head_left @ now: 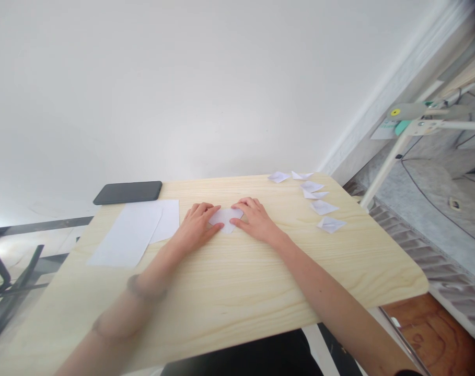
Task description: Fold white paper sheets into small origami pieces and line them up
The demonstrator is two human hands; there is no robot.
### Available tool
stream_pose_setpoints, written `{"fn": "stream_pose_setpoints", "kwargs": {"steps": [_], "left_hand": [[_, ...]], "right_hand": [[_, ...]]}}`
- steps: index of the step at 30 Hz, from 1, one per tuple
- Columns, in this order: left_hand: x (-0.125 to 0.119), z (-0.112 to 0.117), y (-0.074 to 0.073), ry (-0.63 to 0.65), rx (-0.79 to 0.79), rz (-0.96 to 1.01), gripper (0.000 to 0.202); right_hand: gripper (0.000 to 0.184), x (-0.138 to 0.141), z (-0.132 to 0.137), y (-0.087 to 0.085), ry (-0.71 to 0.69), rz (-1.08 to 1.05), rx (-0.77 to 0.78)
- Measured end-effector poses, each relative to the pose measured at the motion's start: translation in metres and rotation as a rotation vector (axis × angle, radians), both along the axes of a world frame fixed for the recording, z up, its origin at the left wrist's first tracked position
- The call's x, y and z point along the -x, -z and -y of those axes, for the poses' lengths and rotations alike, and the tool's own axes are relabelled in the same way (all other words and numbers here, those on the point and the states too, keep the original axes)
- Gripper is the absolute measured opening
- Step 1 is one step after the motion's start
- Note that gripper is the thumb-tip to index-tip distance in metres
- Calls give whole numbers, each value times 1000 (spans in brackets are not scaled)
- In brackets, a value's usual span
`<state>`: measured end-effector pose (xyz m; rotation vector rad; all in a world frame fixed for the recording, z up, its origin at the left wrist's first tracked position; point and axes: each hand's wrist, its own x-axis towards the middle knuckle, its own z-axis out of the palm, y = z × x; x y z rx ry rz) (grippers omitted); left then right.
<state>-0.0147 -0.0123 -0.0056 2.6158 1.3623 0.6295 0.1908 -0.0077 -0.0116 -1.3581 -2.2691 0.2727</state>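
Observation:
A small white folded paper (224, 218) lies on the light wooden table (237, 282) near its middle. My left hand (196, 225) rests on the paper's left side with the fingers curled and the thumb pinching its edge. From the right, my right hand (254, 218) presses the same paper, fingers bent over it and thumb at its lower edge. Both hands hold the paper flat against the table.
Sheets of white paper (137, 230) lie left of my hands. A dark phone (128, 192) sits at the back left edge. Several small folded paper pieces (319, 201) are spread at the back right. A white stand (394, 156) rises beyond the table's right side.

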Motion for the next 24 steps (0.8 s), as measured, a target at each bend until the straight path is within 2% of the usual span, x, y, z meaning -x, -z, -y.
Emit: {"fn": "stream_pose_setpoints", "kwargs": {"steps": [6, 15, 19, 24], "left_hand": [[1, -1, 2, 15, -1, 65, 44], [0, -1, -2, 36, 40, 91, 35], [0, -2, -4, -6, 35, 73, 39], [2, -3, -4, -25, 35, 40, 39]], "right_hand": [[46, 0, 0, 2, 3, -5, -8], [33, 3, 2, -5, -48, -126, -38], [25, 4, 1, -4, -72, -173, -36], [39, 2, 0, -1, -79, -225, 3]]}}
